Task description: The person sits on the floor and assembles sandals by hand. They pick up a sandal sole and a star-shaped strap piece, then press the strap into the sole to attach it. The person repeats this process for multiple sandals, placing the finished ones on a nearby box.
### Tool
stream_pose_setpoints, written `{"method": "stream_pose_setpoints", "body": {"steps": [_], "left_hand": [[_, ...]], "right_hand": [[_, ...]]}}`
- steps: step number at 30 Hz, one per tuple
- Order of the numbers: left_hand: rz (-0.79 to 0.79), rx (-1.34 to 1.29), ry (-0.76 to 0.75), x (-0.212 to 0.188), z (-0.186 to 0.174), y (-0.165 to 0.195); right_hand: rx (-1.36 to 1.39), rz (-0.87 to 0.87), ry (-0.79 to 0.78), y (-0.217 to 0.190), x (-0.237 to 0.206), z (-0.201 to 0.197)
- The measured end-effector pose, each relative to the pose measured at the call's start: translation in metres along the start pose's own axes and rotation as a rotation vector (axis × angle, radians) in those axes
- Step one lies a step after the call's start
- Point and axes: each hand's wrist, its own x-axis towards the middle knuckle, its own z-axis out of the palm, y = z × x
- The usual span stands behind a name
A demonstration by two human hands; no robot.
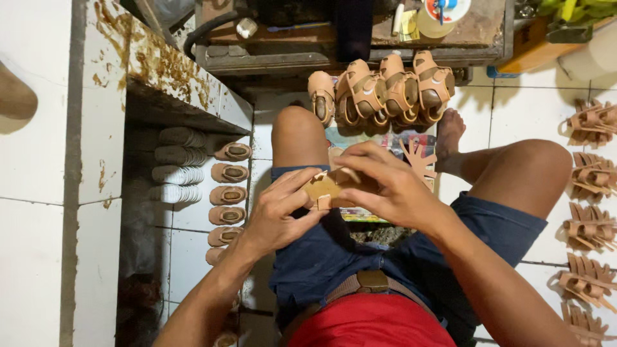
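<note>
Grip: left hand point(276, 215) and right hand point(385, 183) are both pinching a small tan sandal piece point(328, 187) above the lap.
Floor: white tiles point(520, 106) are lying under the seated person.
Far: finished tan sandals point(385, 90) are leaning against a workbench point(360, 48).
Left: insoles point(228, 193) are lining up in a row.
Right: strap pieces point(591, 225) are lying in a column.

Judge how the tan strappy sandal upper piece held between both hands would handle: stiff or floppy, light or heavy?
The tan sandal upper piece looks thin and flat, so probably light and bendable rather than rigid. The left hand and right hand pinch it with fingertips alone, suggesting little weight. Similar cut uppers on the white tiled floor splay their straps loosely, hinting it flops.
</note>
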Motion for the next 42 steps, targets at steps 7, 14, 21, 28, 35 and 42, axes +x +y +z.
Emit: {"method": "stream_pose_setpoints", "body": {"steps": [7, 14, 21, 28, 35, 42], "left_hand": [[0.020, 0.024, -0.044, -0.005, -0.003, -0.016], [0.025, 0.069, -0.064, -0.013, -0.008, -0.027], [0.046, 0.016, -0.061, -0.015, -0.010, -0.032], [0.073, 0.001, -0.075, -0.016, -0.007, -0.035], [0.087, 0.007, -0.113, -0.014, -0.008, -0.034], [0.094, 0.001, 0.050, -0.008, -0.004, -0.016]], "right_hand": [[-0.128, -0.145, -0.086, 0.015, 0.035, 0.023], [-0.088, -0.224, -0.014, 0.029, 0.042, 0.039], [-0.047, -0.291, -0.068, 0.026, 0.039, 0.038], [-0.140, -0.355, -0.238, 0.025, 0.035, 0.023], [-0.371, -0.495, -0.354, 0.021, 0.033, 0.029], [-0.287, -0.318, 0.089, 0.033, -0.003, 0.013]]}}
